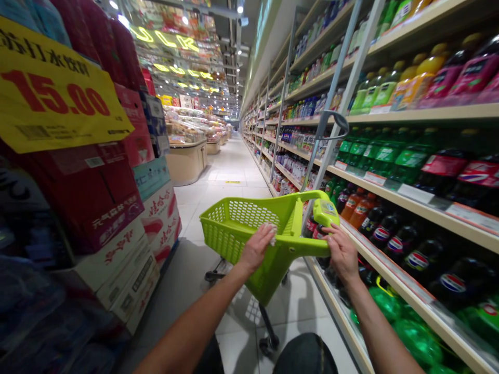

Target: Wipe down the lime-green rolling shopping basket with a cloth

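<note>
A lime-green shopping cart [268, 270] stands in front of me, turned partly sideways, with its basket toward the left. The visible inside of the basket holds nothing. My left hand [254, 248] is closed on a crumpled white tissue [272, 234] at the upper rim of the near side wall. My right hand [343, 252] has its fingers closed around the cart's handle [314, 248] at the right end. Just above those fingers sits a green plastic unit with a small label [326, 209].
Shelves of drink bottles [409, 156] run along the right, close to the cart. Stacked cartons [113, 249] and a yellow price sign [58, 93] stand on the left. A tiled aisle [230, 161] leads ahead past display counters [187, 161].
</note>
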Demonstrator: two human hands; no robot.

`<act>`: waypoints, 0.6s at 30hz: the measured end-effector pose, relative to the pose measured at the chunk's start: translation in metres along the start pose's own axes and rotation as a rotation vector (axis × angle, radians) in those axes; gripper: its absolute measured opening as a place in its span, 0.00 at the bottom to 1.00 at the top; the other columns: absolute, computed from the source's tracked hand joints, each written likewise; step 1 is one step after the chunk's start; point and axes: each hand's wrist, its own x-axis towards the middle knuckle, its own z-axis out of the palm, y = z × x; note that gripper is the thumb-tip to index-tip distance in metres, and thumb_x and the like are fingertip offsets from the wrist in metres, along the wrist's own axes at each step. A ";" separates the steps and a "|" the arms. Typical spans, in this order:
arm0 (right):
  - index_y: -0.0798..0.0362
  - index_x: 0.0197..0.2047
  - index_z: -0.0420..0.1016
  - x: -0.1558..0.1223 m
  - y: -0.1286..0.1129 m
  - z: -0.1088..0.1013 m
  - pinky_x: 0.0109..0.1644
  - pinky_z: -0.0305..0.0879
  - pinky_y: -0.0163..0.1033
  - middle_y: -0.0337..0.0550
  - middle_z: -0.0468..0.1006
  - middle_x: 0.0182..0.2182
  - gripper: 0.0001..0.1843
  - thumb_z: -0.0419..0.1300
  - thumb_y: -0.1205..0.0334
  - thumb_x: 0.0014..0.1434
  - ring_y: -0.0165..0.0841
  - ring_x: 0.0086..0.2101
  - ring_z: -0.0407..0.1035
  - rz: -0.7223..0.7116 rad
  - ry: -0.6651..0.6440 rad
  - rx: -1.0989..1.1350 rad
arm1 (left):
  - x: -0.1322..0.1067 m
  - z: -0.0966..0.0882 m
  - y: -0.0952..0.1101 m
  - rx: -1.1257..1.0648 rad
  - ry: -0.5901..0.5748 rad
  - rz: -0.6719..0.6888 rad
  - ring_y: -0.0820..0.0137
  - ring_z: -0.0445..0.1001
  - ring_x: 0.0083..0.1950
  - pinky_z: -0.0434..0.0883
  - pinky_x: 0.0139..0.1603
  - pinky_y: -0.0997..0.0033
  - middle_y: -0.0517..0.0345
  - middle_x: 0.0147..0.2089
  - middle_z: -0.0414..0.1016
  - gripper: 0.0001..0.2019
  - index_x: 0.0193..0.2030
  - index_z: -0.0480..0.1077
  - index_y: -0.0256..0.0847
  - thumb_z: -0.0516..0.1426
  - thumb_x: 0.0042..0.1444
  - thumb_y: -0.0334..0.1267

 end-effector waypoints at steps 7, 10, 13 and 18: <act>0.52 0.26 0.73 0.004 0.007 -0.007 0.55 0.56 0.52 0.44 0.76 0.36 0.13 0.49 0.60 0.54 0.39 0.49 0.62 0.025 -0.015 0.027 | -0.010 -0.004 -0.029 0.053 0.010 -0.197 0.69 0.53 0.62 0.58 0.61 0.56 0.52 0.58 0.63 0.23 0.55 0.61 0.42 0.42 0.55 0.23; 0.51 0.25 0.73 0.003 0.007 -0.008 0.55 0.56 0.52 0.43 0.76 0.35 0.14 0.49 0.59 0.54 0.39 0.49 0.62 0.031 0.002 0.022 | -0.013 -0.008 -0.034 0.122 -0.021 -0.326 0.67 0.55 0.61 0.59 0.60 0.56 0.52 0.56 0.65 0.21 0.52 0.64 0.41 0.44 0.54 0.23; 0.52 0.25 0.73 0.001 0.010 -0.011 0.56 0.55 0.52 0.44 0.76 0.35 0.14 0.49 0.57 0.53 0.40 0.49 0.63 0.031 0.011 0.018 | -0.001 0.001 -0.003 0.075 -0.123 -0.108 0.69 0.51 0.63 0.56 0.62 0.60 0.53 0.57 0.64 0.20 0.53 0.63 0.39 0.45 0.54 0.24; 0.51 0.27 0.73 -0.002 0.027 -0.020 0.59 0.53 0.50 0.43 0.76 0.35 0.13 0.50 0.56 0.52 0.41 0.51 0.62 0.013 -0.003 0.028 | 0.000 -0.007 -0.010 0.129 -0.253 -0.121 0.70 0.53 0.62 0.56 0.62 0.63 0.55 0.58 0.63 0.21 0.52 0.63 0.40 0.46 0.53 0.23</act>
